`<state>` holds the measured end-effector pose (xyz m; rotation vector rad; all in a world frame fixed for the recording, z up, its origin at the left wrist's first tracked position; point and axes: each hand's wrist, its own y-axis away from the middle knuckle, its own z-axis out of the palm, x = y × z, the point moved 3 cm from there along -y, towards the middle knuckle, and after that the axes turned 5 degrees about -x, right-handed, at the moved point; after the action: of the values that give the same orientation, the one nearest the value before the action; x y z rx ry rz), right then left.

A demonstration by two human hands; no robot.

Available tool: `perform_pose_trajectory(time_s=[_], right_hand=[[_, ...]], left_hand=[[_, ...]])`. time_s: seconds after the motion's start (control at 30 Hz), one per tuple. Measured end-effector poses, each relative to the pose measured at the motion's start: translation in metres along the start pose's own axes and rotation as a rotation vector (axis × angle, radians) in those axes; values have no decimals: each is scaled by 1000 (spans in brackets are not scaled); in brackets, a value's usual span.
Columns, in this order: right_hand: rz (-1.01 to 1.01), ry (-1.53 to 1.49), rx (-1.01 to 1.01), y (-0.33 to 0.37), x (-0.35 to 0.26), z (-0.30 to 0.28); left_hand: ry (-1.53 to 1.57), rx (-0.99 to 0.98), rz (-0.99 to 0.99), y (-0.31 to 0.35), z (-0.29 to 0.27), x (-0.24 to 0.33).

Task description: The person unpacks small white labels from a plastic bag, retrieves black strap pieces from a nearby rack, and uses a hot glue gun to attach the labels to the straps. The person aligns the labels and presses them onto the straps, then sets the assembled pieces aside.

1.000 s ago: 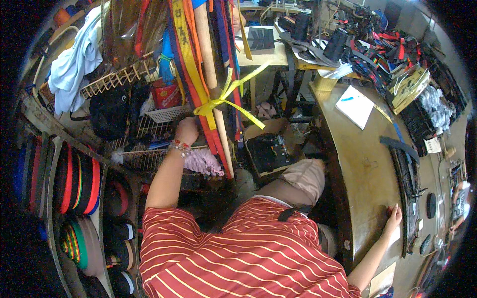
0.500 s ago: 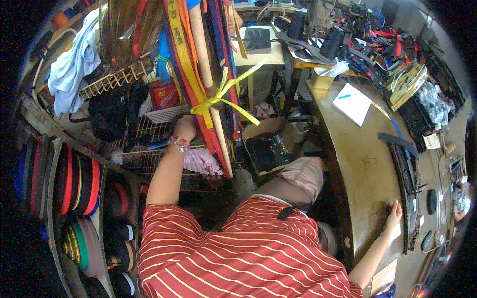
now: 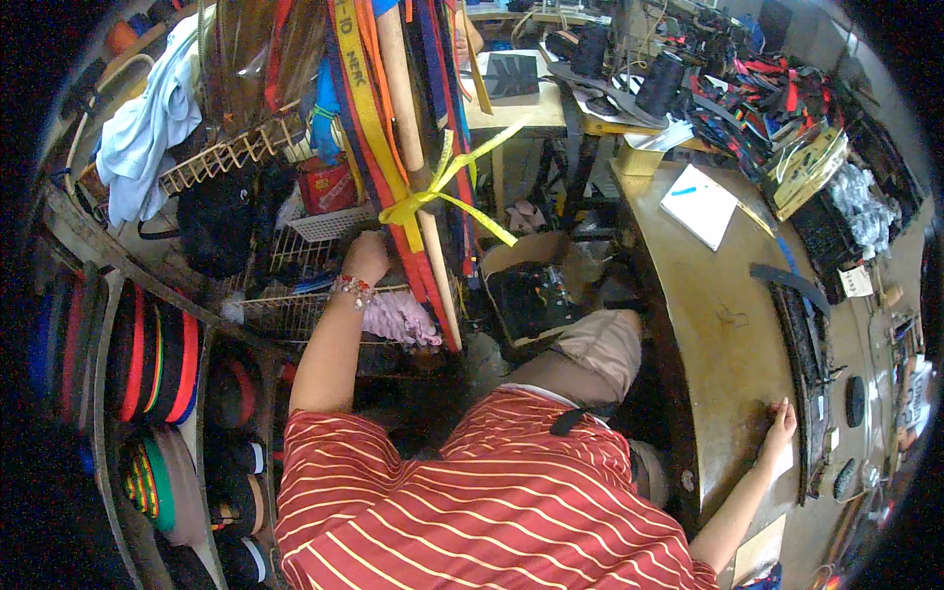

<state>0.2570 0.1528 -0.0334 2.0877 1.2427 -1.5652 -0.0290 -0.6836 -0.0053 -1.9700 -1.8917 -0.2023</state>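
Note:
My left hand reaches in among wire baskets, with a beaded bracelet on its wrist. Its fingers point away and are hidden, so what they touch cannot be made out. Just right of it hang red, blue and yellow straps alongside a wooden pole, with a yellow strap knotted around them. A pink cloth lies in the wire basket below the hand. Over at the right, my right hand rests on the brown tabletop, fingers loosely extended, with nothing visible in it.
Rolls of coloured webbing fill the shelves at left. A white cloth hangs above them. An open carton stands beyond my knee. On the table lie a white pad with a blue pen and dark strips; a strap pile lies behind.

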Motion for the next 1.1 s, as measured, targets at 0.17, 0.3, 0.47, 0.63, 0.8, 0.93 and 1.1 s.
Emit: perform_pose_trajectory(time_s=[0.17,0.3,0.47,0.63,0.8,0.93,1.1], right_hand=[[55,-19,-27,3,-5,1],[20,36,-5,6,-13,5],[15,92,-3,5,-14,5],[28,0,-30,3,-8,4],[35,36,7,7,-7,5],[141,132,33,9,-38,14],[71,-172,-188,45,-144,83]], left_hand=[[39,-14,-5,-5,-29,-19],[971,-93,-373,6,-53,-52],[1527,87,-224,23,-60,-65],[1699,181,-162,28,-69,-43],[1544,-414,336,60,-115,57],[1227,-665,272,84,-85,172],[1558,-994,166,98,13,311]])
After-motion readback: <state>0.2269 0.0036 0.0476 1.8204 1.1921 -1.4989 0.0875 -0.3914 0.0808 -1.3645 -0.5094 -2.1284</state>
